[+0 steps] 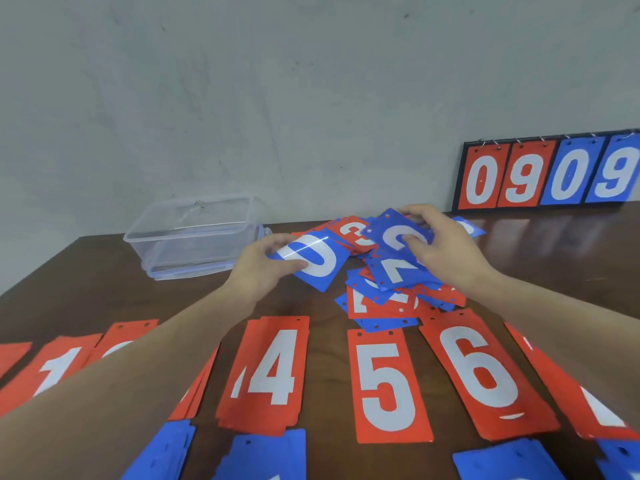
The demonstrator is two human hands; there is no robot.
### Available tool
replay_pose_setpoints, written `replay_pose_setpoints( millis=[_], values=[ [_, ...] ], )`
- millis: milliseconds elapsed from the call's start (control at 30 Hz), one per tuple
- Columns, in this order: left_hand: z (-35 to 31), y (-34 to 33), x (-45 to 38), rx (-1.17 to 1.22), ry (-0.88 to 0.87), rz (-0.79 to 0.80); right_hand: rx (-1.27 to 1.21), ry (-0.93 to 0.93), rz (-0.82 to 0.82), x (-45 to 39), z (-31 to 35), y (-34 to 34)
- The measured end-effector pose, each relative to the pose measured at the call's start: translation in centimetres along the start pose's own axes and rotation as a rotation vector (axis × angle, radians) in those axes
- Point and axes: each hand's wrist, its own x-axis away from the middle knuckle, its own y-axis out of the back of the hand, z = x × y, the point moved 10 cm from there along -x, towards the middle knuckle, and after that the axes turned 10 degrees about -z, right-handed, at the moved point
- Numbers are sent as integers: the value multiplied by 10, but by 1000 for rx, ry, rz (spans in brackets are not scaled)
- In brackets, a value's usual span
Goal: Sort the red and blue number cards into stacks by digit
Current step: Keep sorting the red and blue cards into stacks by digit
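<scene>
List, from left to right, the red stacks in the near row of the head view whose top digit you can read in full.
Red 4 stack → red 5 stack → red 6 stack. The red stacks further left lie partly under the left forearm, and the one at the far right is cut off, so they are left out.

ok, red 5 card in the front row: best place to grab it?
Take the red 5 card by its far short edge, the one with the two holes. It lies flat alone on the table, that end clear; neighbours crowd both long sides.
</scene>
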Motion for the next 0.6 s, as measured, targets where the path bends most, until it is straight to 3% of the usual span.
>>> replay_pose_setpoints(
  millis=[300, 600],
  values=[
    [-5, 42, 72, 187, 62, 84, -442, -274, 56, 58, 63, -15],
    [22, 123, 138, 282, 172, 47, -554, -476, 282, 139, 108, -76]
  ],
)
